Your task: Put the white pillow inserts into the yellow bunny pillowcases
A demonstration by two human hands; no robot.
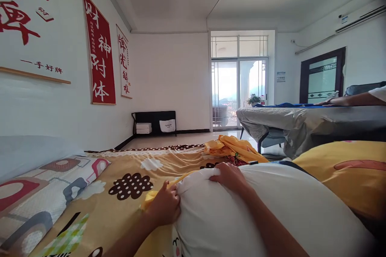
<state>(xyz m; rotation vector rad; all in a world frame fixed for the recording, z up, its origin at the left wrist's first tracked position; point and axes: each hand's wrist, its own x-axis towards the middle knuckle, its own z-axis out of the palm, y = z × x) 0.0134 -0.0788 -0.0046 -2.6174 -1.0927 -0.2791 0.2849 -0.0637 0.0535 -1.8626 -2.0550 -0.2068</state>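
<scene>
A large plump white pillow (208,213) fills the lower middle and reaches toward the right. My left hand (169,202) is closed at its left corner, fingers curled into the white fabric. Yellow cloth (150,198) shows beside that hand and runs along the pillow's far edge; how much of it the hand grips is hidden. My right hand (229,176) is bent over the pillow's far edge, its fingers closed on the white fabric.
Under the pillow spreads a brown patterned bedsheet (171,160). A patterned pillow (45,196) lies left, a yellow pillow (346,168) right, crumpled orange cloth (232,146) beyond. Farther back, another person's arm (358,98) rests on a covered table (271,118).
</scene>
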